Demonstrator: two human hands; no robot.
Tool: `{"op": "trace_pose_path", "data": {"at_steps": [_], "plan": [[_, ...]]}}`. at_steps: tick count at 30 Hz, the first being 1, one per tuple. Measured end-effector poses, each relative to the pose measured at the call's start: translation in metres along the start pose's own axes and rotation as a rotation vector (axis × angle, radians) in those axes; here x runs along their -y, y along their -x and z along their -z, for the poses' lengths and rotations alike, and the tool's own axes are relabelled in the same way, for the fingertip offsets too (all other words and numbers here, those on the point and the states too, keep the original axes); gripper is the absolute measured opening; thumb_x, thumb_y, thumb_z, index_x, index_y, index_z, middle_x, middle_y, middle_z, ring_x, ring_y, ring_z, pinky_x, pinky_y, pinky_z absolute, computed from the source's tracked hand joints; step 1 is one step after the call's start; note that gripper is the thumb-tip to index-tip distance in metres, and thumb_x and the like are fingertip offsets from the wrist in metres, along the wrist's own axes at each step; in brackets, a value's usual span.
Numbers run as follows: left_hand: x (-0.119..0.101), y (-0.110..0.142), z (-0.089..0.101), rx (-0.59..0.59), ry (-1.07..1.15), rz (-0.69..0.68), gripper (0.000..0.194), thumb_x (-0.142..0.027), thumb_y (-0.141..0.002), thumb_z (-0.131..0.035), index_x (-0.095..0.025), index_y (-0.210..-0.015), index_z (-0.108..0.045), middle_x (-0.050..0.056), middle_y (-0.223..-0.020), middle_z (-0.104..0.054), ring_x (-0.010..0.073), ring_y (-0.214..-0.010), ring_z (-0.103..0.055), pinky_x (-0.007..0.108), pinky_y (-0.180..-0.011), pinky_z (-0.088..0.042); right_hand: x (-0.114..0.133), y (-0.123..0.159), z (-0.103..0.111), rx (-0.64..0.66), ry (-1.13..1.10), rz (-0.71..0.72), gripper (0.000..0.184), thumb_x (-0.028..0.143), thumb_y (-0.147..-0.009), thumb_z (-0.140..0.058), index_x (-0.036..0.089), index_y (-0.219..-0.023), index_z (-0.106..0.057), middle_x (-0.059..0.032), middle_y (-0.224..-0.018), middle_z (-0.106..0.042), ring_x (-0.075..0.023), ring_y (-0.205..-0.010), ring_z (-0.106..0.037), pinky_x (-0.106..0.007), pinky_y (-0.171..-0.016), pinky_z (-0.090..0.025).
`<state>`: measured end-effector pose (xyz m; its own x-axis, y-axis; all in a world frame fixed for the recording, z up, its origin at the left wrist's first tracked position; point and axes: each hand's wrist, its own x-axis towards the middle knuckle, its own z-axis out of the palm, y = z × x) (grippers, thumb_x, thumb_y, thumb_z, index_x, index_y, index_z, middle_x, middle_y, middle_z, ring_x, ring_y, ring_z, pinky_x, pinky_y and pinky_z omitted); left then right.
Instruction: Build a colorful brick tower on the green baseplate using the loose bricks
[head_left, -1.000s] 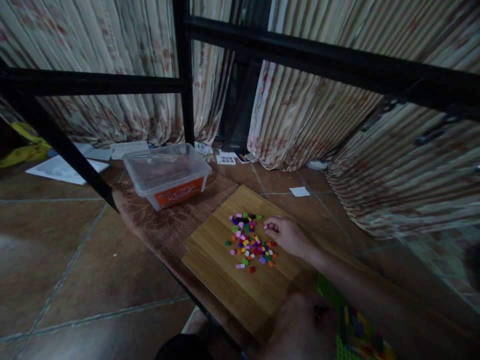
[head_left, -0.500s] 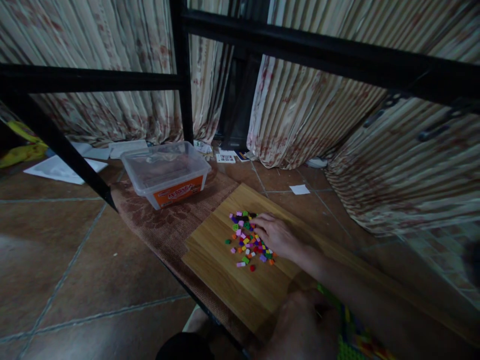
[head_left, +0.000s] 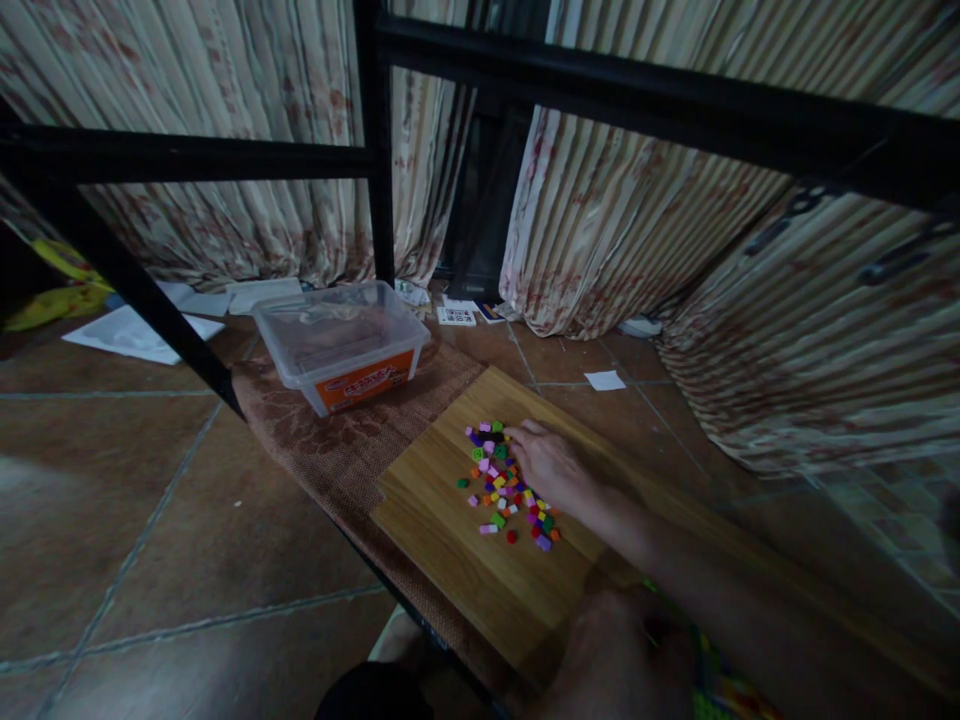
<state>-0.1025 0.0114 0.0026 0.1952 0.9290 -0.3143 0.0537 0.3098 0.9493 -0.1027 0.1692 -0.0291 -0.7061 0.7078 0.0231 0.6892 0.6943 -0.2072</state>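
Note:
A heap of small coloured bricks (head_left: pixel 495 492) lies on a wooden board (head_left: pixel 450 545). My right hand (head_left: pixel 549 465) rests on the far right side of the heap, fingers held together and curled down onto the bricks, so what the tips grip is hidden. My left hand (head_left: pixel 615 650) sits low at the bottom edge in deep shadow, beside a green baseplate (head_left: pixel 724 692) carrying coloured bricks. Its fingers do not show.
A clear plastic tub (head_left: pixel 341 340) with an orange label stands on a brown mat (head_left: pixel 330 450) behind the board. Black metal frame bars (head_left: pixel 379 160) cross in front of striped curtains (head_left: pixel 615 230). Papers (head_left: pixel 142 335), cards (head_left: pixel 456 316) and a white scrap (head_left: pixel 604 380) lie on the tiled floor.
My right hand moved left from the heap's right edge onto the bricks and lowered its fingers among them. Some bricks have shifted toward the near right. The view shifted slightly.

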Motion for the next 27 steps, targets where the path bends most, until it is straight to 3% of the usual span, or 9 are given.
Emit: {"op": "trace_pose_path", "data": {"at_steps": [9, 16, 19, 22, 27], "plan": [[0.004, 0.001, -0.002, 0.002, 0.069, -0.069, 0.03, -0.012, -0.07, -0.047, -0.015, -0.084, -0.073, 0.002, -0.077, -0.069, 0.0143, -0.069, -0.058, 0.023, -0.058, -0.037, -0.006, 0.045, 0.006, 0.059, -0.033, 0.038, 0.03, 0.01, -0.09, -0.042, 0.021, -0.104, -0.066, -0.0059, -0.097, -0.063, -0.0166, -0.089, -0.06, -0.026, -0.08, -0.045], [0.006, 0.0, -0.002, 0.0, 0.111, -0.11, 0.029, -0.011, -0.073, -0.045, -0.014, -0.086, -0.071, 0.002, -0.079, -0.068, 0.0133, -0.069, -0.059, 0.022, -0.057, -0.038, 0.005, 0.017, -0.002, 0.045, -0.042, 0.112, 0.042, 0.002, -0.085, -0.041, 0.018, -0.118, -0.061, -0.0084, -0.106, -0.061, -0.0187, -0.098, -0.055, -0.029, -0.088, -0.044], [0.009, -0.001, -0.002, 0.003, 0.119, -0.17, 0.031, -0.01, -0.073, -0.044, -0.015, -0.087, -0.071, 0.001, -0.08, -0.068, 0.013, -0.07, -0.059, 0.021, -0.059, -0.039, 0.006, 0.018, -0.004, 0.054, -0.039, 0.127, 0.043, 0.002, -0.084, -0.041, 0.019, -0.118, -0.061, -0.0086, -0.106, -0.061, -0.0194, -0.099, -0.053, -0.031, -0.088, -0.044], [0.01, 0.0, -0.004, 0.002, 0.085, -0.197, 0.031, -0.009, -0.071, -0.044, -0.014, -0.086, -0.071, 0.003, -0.083, -0.068, 0.014, -0.073, -0.059, 0.022, -0.062, -0.041, 0.001, 0.034, 0.001, 0.08, -0.055, 0.159, 0.04, 0.002, -0.085, -0.04, 0.019, -0.114, -0.063, -0.0084, -0.103, -0.061, -0.0201, -0.099, -0.053, -0.032, -0.088, -0.044], [0.008, 0.001, -0.009, 0.038, 0.021, -0.133, 0.027, -0.012, -0.073, -0.047, -0.013, -0.083, -0.072, 0.005, -0.078, -0.068, 0.016, -0.07, -0.06, 0.024, -0.063, -0.043, -0.006, 0.063, 0.014, 0.123, -0.092, 0.119, 0.037, 0.004, -0.086, -0.04, 0.022, -0.106, -0.067, -0.0066, -0.099, -0.062, -0.0189, -0.093, -0.056, -0.031, -0.083, -0.046]]}}
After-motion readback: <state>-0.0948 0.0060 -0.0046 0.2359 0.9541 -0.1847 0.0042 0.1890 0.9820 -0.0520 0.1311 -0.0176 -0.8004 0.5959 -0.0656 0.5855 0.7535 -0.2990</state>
